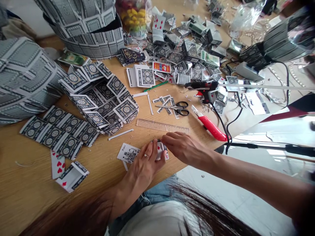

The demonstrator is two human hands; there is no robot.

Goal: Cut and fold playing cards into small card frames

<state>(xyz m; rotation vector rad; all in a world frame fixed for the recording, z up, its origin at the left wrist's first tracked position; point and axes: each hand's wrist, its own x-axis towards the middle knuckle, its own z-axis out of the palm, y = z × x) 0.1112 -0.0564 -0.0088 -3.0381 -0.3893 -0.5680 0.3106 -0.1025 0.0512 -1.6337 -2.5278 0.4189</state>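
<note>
At the table's front edge both of my hands work on a playing card (160, 150) with a red diamond, its patterned edge partly folded up. My left hand (144, 160), with a ring on one finger, presses the card with fingers closed round its left side. From the right, my right hand (180, 147) pinches the card's far edge, with its fingertips partly hidden. A joker card (128, 152) lies flat beside my left hand. Beyond my hands are a clear ruler (162, 125), black-handled scissors (180, 108) and a red utility knife (213, 127).
An open box shape woven from cards (105, 101) stands left of centre, near joined card strips (54, 132). Big woven card pieces (27, 78) fill the far left. A glue gun (204, 90) with a cord lies right. Many folded cards (189, 49) are heaped behind.
</note>
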